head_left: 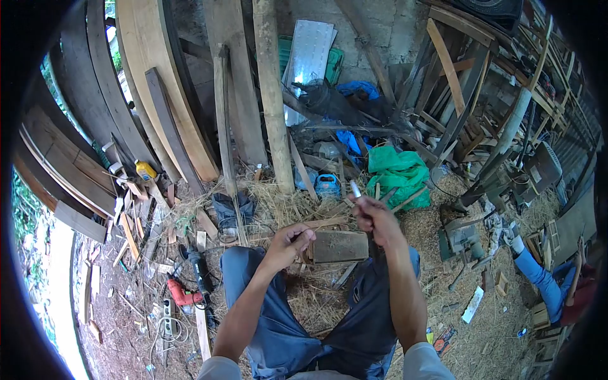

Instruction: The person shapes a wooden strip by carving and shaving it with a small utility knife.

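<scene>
My left hand (292, 246) is raised over my left knee, thumb and fingers pinched together. Anything between those fingertips is too small to make out. My right hand (375, 220) is closed around a short slim object with a shiny whitish end (355, 189), which points up and away from me; its exact kind is unclear. Between my knees, beyond my lap, lies a worn rectangular wooden block (341, 246). Just past the block a thin wooden strip (326, 223) runs sideways.
A red power drill (182, 293) and a power strip (169, 318) lie left on the shaving-covered ground. Ahead are a green plastic bag (398, 177), a blue container (327, 185) and leaning planks (142, 76). A person in blue trousers (537, 282) is at right, near a metal machine (465, 239).
</scene>
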Motion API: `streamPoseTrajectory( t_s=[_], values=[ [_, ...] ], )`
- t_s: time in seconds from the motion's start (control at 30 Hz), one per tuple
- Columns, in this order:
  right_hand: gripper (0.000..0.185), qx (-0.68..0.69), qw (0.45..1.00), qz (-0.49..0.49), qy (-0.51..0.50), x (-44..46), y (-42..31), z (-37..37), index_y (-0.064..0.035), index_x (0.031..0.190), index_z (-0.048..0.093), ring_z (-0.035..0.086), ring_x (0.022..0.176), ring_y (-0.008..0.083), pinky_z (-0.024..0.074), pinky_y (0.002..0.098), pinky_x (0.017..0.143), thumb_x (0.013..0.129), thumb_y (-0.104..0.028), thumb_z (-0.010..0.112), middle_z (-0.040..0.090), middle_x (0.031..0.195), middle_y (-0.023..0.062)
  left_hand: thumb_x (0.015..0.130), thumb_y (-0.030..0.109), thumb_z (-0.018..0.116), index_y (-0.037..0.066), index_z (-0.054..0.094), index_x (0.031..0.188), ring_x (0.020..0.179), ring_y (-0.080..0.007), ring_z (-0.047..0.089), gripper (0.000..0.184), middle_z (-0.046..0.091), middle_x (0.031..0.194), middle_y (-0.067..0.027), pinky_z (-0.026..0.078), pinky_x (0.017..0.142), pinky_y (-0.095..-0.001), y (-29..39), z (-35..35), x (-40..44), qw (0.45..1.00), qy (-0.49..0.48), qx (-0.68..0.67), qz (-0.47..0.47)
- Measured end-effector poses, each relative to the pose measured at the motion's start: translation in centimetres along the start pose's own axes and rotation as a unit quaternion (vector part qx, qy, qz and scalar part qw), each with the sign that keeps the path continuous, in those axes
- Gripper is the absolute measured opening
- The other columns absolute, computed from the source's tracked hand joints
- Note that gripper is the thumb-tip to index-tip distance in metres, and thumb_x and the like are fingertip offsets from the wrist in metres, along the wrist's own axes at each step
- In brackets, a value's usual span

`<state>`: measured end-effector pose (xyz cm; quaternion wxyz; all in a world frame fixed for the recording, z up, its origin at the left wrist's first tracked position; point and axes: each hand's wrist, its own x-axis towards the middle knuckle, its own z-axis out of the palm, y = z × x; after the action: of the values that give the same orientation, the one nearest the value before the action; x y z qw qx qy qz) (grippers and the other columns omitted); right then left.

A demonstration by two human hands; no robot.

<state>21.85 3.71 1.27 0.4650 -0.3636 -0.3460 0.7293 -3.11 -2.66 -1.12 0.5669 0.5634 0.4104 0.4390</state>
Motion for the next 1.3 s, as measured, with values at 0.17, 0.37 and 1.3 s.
streamPoseTrajectory(
  t_s=[0.17, 0.37, 1.3],
  values=[
    [0.028, -0.136, 0.983, 0.04, -0.114, -0.2, 1.9, 3.3, -0.0024, 0.114, 0.059, 0.038, 0.055, 0.0038, 0.029, 0.0182, 0.047, 0.097, -0.022, 0.048, 0.055, 0.075, 0.0001, 0.095, 0.018, 0.053, 0.003, 0.06, 0.087, 0.056, -0.0045, 0.041, 0.019, 0.048, 0.064, 0.0031, 0.033, 0.052, -0.0214, 0.3, 0.6, 0.9, 0.999, 0.036, -0.01, 0.002],
    [0.025, -0.084, 0.996, 0.011, -0.043, -0.2, 2.2, 3.7, -0.004, 0.117, 0.053, 0.037, 0.051, 0.0051, 0.0287, 0.02, 0.044, 0.097, -0.019, 0.05, 0.052, 0.072, 0.0002, 0.096, 0.016, 0.052, 0.002, 0.06, 0.089, 0.058, -0.0057, 0.043, 0.018, 0.05, 0.065, 0.0021, 0.036, 0.054, -0.0225, -0.1, 0.4, 1.0, 1.0, 0.028, -0.001, -0.004],
    [0.025, -0.221, 0.975, 0.004, -0.035, 0.0, 2.5, 4.4, -0.0016, 0.08, 0.063, 0.039, 0.045, 0.0038, 0.0292, 0.02, 0.04, 0.09, -0.025, 0.062, 0.058, 0.065, -0.0003, 0.085, 0.008, 0.059, 0.005, 0.061, 0.092, 0.066, -0.0333, 0.059, 0.008, 0.061, 0.069, -0.0142, 0.046, 0.06, -0.0415, 1.6, 2.0, 0.8, 0.852, 0.111, 0.445, 0.254]
  ],
)
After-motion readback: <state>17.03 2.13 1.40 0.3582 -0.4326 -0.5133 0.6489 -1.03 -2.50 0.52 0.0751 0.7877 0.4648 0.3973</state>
